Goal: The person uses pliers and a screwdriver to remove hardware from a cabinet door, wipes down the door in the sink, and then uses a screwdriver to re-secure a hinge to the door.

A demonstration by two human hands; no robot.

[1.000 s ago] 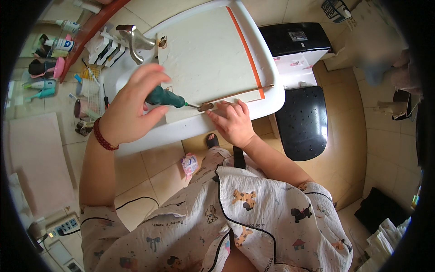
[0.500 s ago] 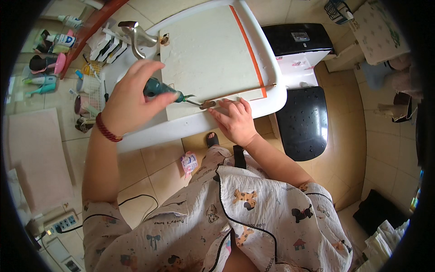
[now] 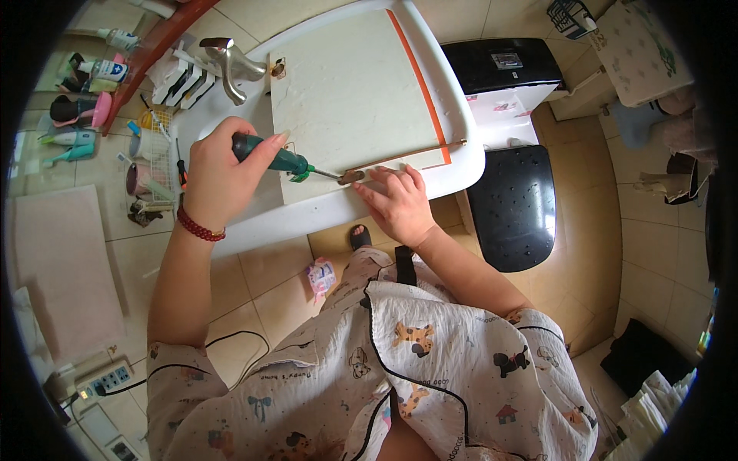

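My left hand (image 3: 219,170) is closed around the dark green handle of a screwdriver (image 3: 278,160). Its metal tip meets a small brownish metal hinge (image 3: 351,177) at the near edge of a white panel (image 3: 346,84). The panel lies across a white sink and has an orange strip down its right side. My right hand (image 3: 401,201) presses its bent fingers against the hinge and panel edge; the fingers partly cover the hinge. From the hinge a thin brown strip (image 3: 430,151) runs right along the panel. Another metal hinge (image 3: 278,68) sits at the panel's far left corner.
A faucet (image 3: 234,67) stands at the sink's left, beside a wire basket (image 3: 160,154) of small items. Another screwdriver (image 3: 182,170) lies at the sink's left edge. A toilet with a black lid (image 3: 513,207) is on the right. A power strip (image 3: 108,380) with cords is lower left.
My left hand has tilted back and moved slightly down and left, its fingers wrapping further round the handle. The screwdriver's tip stays at the hinge. My right hand has not visibly moved.
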